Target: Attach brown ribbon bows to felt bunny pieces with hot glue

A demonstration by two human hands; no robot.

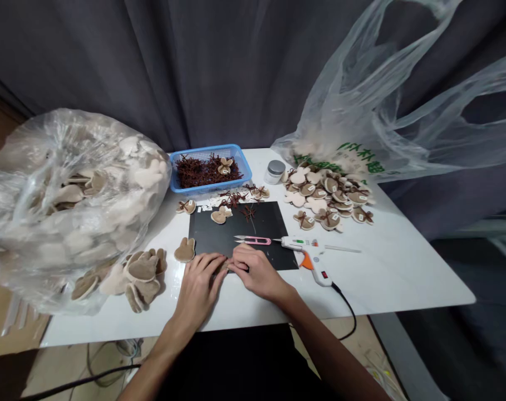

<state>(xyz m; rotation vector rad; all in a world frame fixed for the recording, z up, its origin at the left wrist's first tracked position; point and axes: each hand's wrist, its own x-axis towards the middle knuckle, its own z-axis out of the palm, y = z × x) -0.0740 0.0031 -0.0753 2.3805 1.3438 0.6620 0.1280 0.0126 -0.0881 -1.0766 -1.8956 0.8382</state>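
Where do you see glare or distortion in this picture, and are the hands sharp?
Head view: glare on the left plastic bag and the glossy table; table edges bend from the wide lens; left hand and right hand look sharp.

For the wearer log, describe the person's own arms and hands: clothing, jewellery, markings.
The left arm and right arm are bare up to the frame edge, with no sleeves in view. The left hand and right hand wear no gloves, and no ring, watch or bracelet shows. No markings can be made out.
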